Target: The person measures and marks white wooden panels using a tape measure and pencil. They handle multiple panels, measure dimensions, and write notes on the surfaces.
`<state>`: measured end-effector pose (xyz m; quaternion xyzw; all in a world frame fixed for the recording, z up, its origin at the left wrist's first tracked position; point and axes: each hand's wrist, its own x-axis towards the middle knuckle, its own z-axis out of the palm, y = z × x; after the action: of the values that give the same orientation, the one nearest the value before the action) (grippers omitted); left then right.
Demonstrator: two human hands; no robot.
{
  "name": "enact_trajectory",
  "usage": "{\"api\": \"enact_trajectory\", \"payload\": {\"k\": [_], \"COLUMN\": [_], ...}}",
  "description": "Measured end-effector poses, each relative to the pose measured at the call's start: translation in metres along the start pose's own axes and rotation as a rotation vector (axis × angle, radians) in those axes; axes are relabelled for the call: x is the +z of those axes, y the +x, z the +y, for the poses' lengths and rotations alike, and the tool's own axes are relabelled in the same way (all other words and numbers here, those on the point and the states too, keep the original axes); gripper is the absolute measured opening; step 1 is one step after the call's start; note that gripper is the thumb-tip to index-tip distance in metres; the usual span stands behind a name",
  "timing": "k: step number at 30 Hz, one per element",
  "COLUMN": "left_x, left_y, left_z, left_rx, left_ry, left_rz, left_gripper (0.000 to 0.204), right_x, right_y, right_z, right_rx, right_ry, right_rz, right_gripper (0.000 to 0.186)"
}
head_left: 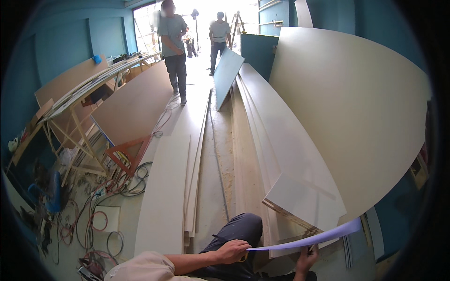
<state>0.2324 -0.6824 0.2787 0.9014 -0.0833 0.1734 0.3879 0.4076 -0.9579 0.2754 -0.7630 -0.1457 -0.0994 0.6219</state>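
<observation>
A long, thin strip (300,243), pale bluish-violet and gently bowed, stretches across in front of me and looks wider toward its right end. My left hand (231,251) is closed at the strip's narrow left end, beside my raised knee. Something small and yellow shows beneath those fingers, too hidden to name. Farther right, my right hand (307,257) pinches the strip from below, with its fingers bent. Just beyond the strip, a short white board (302,199) with a brown layered edge lies across a stack of long pale panels (290,140).
Long white boards (164,187) run away on the left. A large cream panel (347,107) leans at right. Cables and hoses (101,220) tangle on the left floor near a red triangular frame (129,154). Two people (174,51) stand ahead, near a bluish board (228,77).
</observation>
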Motion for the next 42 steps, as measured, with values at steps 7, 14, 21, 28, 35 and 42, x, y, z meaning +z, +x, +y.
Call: {"api": "enact_trajectory", "payload": {"k": [7, 14, 21, 28, 35, 42], "left_x": [0.003, 0.008, 0.007, 0.013, 0.01, 0.008], "left_y": [0.0, 0.001, 0.0, -0.002, 0.001, 0.001], "left_z": [-0.005, -0.009, -0.006, -0.012, -0.009, -0.009], "left_rx": [-0.029, -0.025, -0.028, -0.025, -0.017, -0.002], "left_ry": [-0.064, -0.072, -0.055, -0.069, -0.059, -0.054], "left_rz": [0.013, 0.002, 0.005, 0.021, -0.005, 0.011], "left_gripper": [0.013, 0.013, 0.013, 0.015, 0.014, 0.014], "right_x": [0.004, 0.008, 0.007, 0.012, 0.008, 0.005], "right_y": [0.001, -0.003, -0.008, -0.007, -0.006, -0.008], "right_z": [-0.009, -0.015, -0.001, -0.017, -0.006, 0.004], "right_rx": [-0.046, -0.006, 0.026, 0.037, 0.017, 0.032], "right_ry": [-0.049, 0.012, 0.002, 0.002, -0.013, 0.01], "right_rz": [-0.022, 0.01, 0.04, 0.064, 0.065, 0.056], "right_gripper": [0.011, 0.01, 0.011, 0.013, 0.016, 0.016]}}
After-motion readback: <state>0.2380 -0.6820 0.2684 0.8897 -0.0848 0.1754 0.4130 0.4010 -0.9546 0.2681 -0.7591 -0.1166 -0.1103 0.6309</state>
